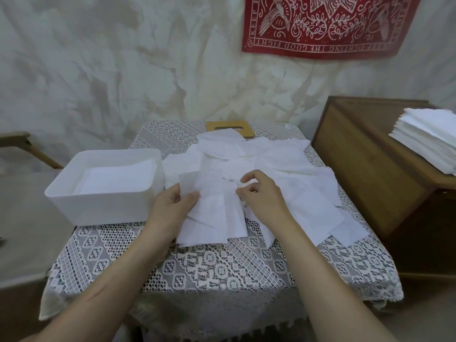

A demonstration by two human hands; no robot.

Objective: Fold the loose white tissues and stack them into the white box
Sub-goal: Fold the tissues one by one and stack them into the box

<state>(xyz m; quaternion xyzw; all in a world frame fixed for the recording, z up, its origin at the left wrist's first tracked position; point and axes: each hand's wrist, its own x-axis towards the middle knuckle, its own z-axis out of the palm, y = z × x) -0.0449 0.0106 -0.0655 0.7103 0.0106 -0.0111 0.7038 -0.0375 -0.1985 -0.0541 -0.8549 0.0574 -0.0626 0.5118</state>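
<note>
Though inverted, banner (325,23) beyond tissues (271,156): seemingly "GOOD FIGHT".

Both arms are reaching forward, and the left hand (172,206) and right hand (264,197) are pinching tissues (213,213).

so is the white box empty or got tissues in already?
Not empty. The white box holds a flat stack of tissues, lying below its rim.
</note>
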